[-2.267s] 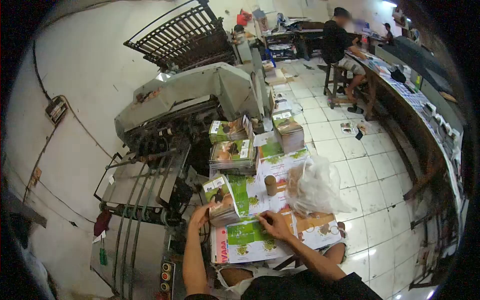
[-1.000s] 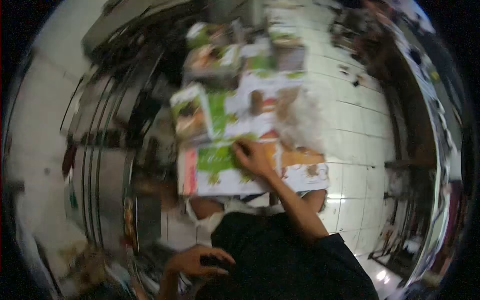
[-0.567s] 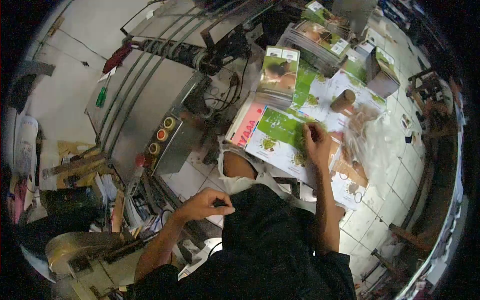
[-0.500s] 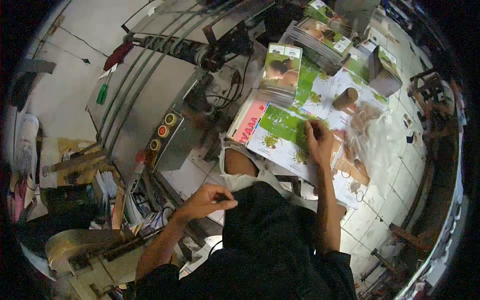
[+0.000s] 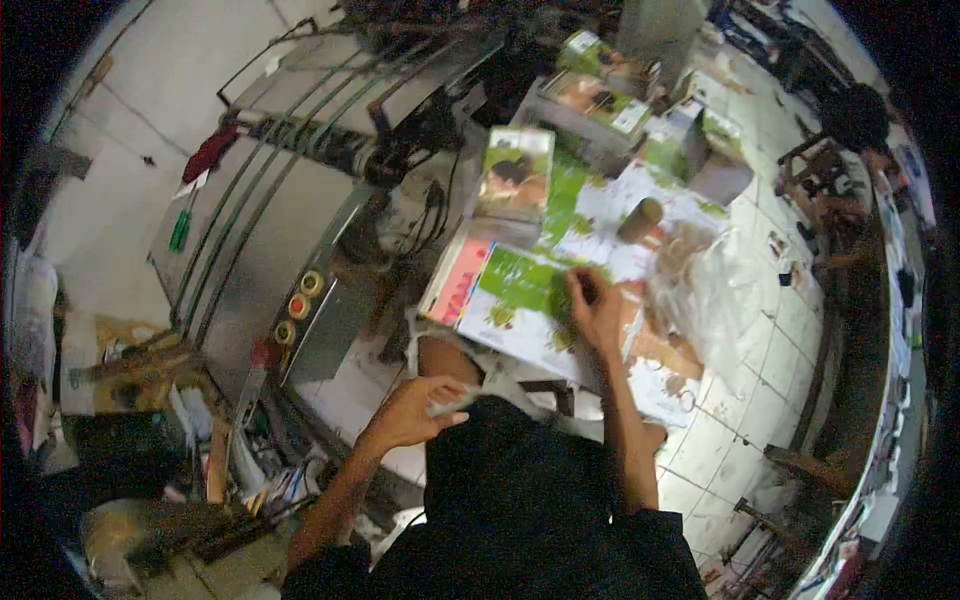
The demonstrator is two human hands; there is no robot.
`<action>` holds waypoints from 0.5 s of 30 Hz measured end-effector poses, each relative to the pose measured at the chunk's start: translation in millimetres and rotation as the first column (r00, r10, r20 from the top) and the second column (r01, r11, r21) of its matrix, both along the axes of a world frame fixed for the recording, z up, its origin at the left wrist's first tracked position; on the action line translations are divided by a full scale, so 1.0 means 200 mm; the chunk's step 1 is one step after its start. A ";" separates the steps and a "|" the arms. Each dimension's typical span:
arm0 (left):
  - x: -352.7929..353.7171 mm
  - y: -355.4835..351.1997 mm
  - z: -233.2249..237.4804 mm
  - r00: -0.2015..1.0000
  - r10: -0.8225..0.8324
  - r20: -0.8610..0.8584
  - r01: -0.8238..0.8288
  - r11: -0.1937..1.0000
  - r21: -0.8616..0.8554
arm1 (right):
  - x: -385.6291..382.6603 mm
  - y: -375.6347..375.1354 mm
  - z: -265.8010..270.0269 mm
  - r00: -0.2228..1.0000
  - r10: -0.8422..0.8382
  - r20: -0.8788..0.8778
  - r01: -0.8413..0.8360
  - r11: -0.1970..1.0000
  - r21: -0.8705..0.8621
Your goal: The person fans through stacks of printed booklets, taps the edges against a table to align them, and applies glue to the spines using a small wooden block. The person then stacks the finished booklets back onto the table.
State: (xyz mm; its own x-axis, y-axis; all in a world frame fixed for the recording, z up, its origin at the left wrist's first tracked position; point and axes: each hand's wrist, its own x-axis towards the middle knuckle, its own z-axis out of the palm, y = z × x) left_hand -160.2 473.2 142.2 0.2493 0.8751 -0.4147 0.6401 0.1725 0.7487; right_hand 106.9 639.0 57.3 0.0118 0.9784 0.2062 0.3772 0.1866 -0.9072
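My left hand (image 5: pixel 420 412) is above my lap, near the dark cloth over my legs. Its fingers are curled toward the thumb, and a pale greyish patch shows between them; I cannot make out whether it is something held. My right hand (image 5: pixel 597 312) rests over the right part of a green and white printed sheet (image 5: pixel 520 277), fingers bent in toward the thumb. What they pinch, if anything, is hidden. Beside the sheet's left edge shows a pink printed sheet (image 5: pixel 460 278). Behind stands a stack of booklets (image 5: pixel 517 178) with a photo cover.
More booklet stacks (image 5: pixel 597 105) stand at the back. A brown cylinder (image 5: pixel 641 220) and crumpled clear plastic (image 5: pixel 705 285) lie right of my hand, near scissors (image 5: pixel 686 400). On the left is a machine with round buttons (image 5: pixel 299 306). A person (image 5: pixel 865 150) shows at far right.
The whole view has shifted, so the table appears further left and lower. A pale patch now shows between my left fingers. My right hand stays over the printed sheet.
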 end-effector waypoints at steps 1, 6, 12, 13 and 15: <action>0.03 0.08 0.00 1.000 -0.021 0.005 0.021 0.999 0.026 | 0.01 0.00 0.00 1.000 0.020 0.012 -0.020 1.000 0.002; 0.37 0.73 0.08 0.674 0.212 0.707 -0.303 0.953 0.003 | 0.01 0.03 -0.05 1.000 0.022 0.008 -0.022 0.998 0.061; 0.77 1.70 0.08 0.335 0.598 0.728 -0.409 0.789 -0.459 | 0.01 0.02 -0.06 1.000 -0.007 0.029 0.007 1.000 0.002; 0.82 1.85 0.06 0.328 0.686 0.650 -0.502 0.709 -0.495 | 0.01 0.02 -0.06 0.999 -0.021 0.039 0.020 1.000 0.023; 0.82 2.22 -0.18 0.229 0.463 0.856 -0.281 0.874 -0.398 | 0.02 0.02 -0.02 0.995 -0.003 0.100 0.005 1.000 -0.022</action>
State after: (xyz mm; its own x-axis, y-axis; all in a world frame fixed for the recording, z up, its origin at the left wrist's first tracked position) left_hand 3.4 917.1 105.4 0.1980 0.9419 -0.2712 -0.6001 0.3353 0.7263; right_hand 111.3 642.8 53.7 -0.0034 0.9827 0.1852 0.4665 0.1654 -0.8689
